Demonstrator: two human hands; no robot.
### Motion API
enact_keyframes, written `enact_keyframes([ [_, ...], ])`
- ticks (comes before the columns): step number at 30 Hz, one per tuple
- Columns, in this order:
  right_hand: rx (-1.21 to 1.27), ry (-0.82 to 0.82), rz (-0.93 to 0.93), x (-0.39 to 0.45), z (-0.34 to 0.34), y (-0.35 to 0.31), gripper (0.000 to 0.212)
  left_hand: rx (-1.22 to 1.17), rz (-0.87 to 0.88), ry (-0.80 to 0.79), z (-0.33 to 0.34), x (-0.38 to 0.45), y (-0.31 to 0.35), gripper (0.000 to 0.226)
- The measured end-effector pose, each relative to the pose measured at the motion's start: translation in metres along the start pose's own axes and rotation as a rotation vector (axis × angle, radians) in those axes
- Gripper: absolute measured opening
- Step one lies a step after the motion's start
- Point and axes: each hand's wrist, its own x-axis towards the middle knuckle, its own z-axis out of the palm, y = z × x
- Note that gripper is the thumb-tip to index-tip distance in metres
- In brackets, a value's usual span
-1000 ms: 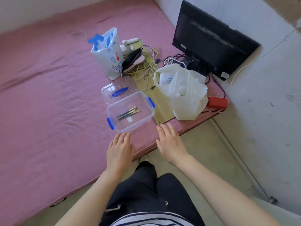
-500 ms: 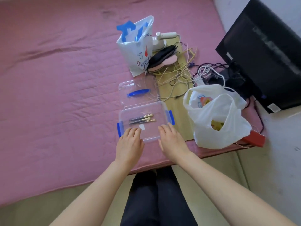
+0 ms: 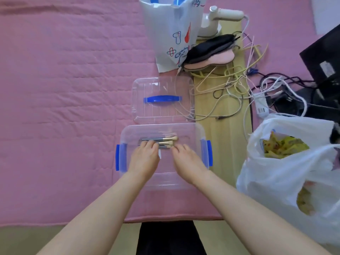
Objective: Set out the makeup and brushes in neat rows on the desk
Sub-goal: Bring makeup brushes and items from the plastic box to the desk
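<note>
Inside clear box [image 3: 191, 173], both hands reach brushes [image 3: 161, 141]; left hand [image 3: 144, 159] fingers curl over handles, right hand [image 3: 188, 161] fingers loosely spread. Nothing laid out yet.

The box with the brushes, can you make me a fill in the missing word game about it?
1. Both hands, left hand and right hand, reach into the clear ____.
2. The brushes lie ____ the box.
3. The lid has a ____ handle.
4. The white bag sits to the ____ of the box.

Missing words: box; inside; blue; right
</note>
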Motion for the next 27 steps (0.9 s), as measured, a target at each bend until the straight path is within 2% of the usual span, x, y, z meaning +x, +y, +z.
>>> enact_keyframes([
  [5, -0.063, -0.079, -0.082, 0.042, 0.033, 0.011, 0.051, -0.012, -0.018, -0.041, 0.042, 0.031, -0.006, 0.040],
  [8, -0.153, -0.081, -0.114, 0.058, 0.045, 0.014, 0.038, -0.015, -0.032, -0.040, 0.057, 0.049, -0.006, 0.033],
  [12, -0.340, 0.026, -0.173, 0.066, 0.048, 0.014, 0.010, 0.046, -0.055, -0.056, 0.072, 0.064, -0.011, 0.026],
  [13, -0.330, 0.054, -0.152, 0.068, 0.051, 0.013, 0.011, 0.046, -0.072, -0.056, 0.075, 0.065, -0.013, 0.025],
  [15, -0.278, 0.076, -0.129, 0.072, 0.061, 0.014, 0.027, 0.048, -0.102, -0.054, 0.078, 0.066, -0.019, 0.023],
  [18, -0.286, 0.067, -0.098, 0.076, 0.064, 0.009, 0.013, 0.044, -0.114, -0.046, 0.080, 0.067, -0.025, 0.020],
  [25, -0.287, 0.076, -0.016, 0.071, 0.069, 0.004, 0.018, 0.080, -0.084, -0.134, 0.084, 0.066, -0.028, 0.015],
  [27, -0.180, -0.019, -0.014, 0.069, 0.072, 0.006, 0.022, -0.009, -0.122, -0.164, 0.082, 0.064, -0.030, 0.012],
])
